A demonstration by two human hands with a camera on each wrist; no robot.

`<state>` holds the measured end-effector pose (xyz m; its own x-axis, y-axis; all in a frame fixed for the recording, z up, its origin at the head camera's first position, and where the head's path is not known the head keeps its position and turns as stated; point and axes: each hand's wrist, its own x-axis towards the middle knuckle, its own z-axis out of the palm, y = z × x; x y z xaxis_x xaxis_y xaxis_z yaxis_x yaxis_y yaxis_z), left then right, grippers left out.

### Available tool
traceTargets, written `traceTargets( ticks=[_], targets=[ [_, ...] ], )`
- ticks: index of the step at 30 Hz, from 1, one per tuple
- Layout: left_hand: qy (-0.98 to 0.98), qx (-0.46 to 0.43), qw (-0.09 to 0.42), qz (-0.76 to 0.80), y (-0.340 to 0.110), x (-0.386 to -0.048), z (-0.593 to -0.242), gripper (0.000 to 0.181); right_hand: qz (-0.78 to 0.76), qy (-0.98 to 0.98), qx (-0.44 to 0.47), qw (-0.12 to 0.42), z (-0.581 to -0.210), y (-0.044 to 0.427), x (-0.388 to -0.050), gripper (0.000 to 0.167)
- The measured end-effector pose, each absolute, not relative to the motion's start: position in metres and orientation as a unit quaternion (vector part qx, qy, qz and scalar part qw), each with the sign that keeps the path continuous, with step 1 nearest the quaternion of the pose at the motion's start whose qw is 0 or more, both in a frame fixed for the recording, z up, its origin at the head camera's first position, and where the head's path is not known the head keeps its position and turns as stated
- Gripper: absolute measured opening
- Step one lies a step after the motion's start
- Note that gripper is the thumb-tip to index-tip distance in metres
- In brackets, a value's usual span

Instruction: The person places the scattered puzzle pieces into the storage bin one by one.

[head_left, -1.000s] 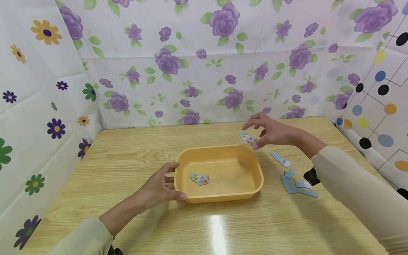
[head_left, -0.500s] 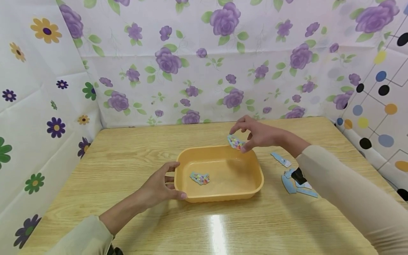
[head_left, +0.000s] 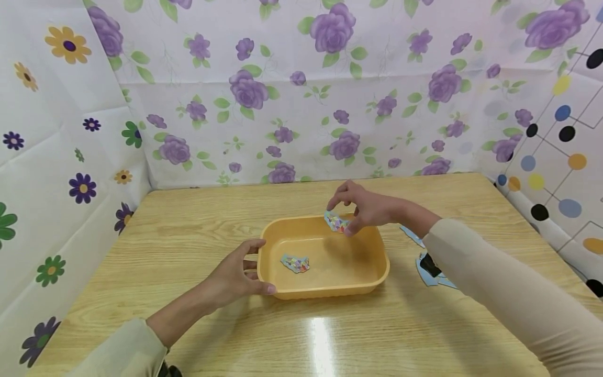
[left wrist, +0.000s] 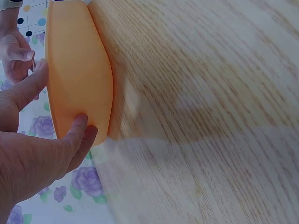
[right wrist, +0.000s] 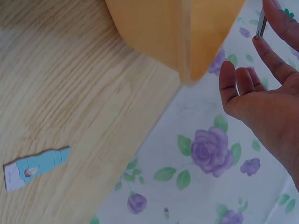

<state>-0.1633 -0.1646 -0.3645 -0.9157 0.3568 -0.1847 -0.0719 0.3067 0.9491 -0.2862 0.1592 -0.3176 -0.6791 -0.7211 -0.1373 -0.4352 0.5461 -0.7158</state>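
In the head view, a shallow orange plastic tray (head_left: pixel 334 272) stands on the table. My left hand (head_left: pixel 235 273) grips its left end, thumb at the front corner and fingers spread on the outer wall (left wrist: pixel 81 79). My right hand (head_left: pixel 372 207) pinches a puzzle piece (head_left: pixel 335 222) with a multicoloured pattern and light-blue edge between thumb and forefinger, over the tray's back rim. Its other fingers curl loosely, as the right wrist view shows. A similar puzzle piece (head_left: pixel 295 264) lies inside the tray, towards its left.
Several light-blue pieces (head_left: pixel 426 272) lie to the tray's right, partly hidden by the right forearm. A separate blue piece (right wrist: pixel 36 168) lies apart from them. Flowered cloth (head_left: pixel 226 125) hangs behind the wooden table (head_left: pixel 198 220).
My right hand has moved left and slightly towards me with the pinched puzzle piece, from beyond the tray's back right corner to over its back rim. The left hand and tray have stayed put.
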Motion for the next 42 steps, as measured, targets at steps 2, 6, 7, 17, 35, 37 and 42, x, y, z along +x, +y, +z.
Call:
traceTargets(
  ticks=[2, 6, 7, 17, 35, 37, 42],
  targets=[
    [0.786, 0.091, 0.184, 0.583, -0.165, -0.163, -0.364, 0.103, -0.332, 0.853, -0.339, 0.219, -0.320, 0.155, -0.285, 0.053],
    [0.785, 0.092, 0.185, 0.584, -0.165, -0.163, -0.364, 0.103, -0.325, 0.852, -0.345, 0.222, -0.323, 0.146, -0.283, 0.053],
    [0.785, 0.092, 0.184, 0.584, -0.165, -0.163, -0.364, 0.103, -0.321, 0.852, -0.349, 0.220, -0.323, 0.144, -0.282, 0.053],
    [0.788, 0.092, 0.182, 0.580, -0.165, -0.164, -0.364, 0.102, -0.266, 0.858, -0.385, 0.209, -0.329, 0.127, -0.279, 0.056],
    [0.788, 0.087, 0.185, 0.581, -0.164, -0.164, -0.364, 0.102, -0.209, 0.867, -0.410, 0.191, -0.336, 0.107, -0.276, 0.057],
    [0.788, 0.086, 0.186, 0.581, -0.164, -0.164, -0.364, 0.102, -0.206, 0.867, -0.413, 0.188, -0.336, 0.106, -0.275, 0.057],
    [0.788, 0.085, 0.187, 0.580, -0.165, -0.163, -0.364, 0.102, -0.201, 0.869, -0.411, 0.189, -0.335, 0.104, -0.273, 0.062]
  ],
)
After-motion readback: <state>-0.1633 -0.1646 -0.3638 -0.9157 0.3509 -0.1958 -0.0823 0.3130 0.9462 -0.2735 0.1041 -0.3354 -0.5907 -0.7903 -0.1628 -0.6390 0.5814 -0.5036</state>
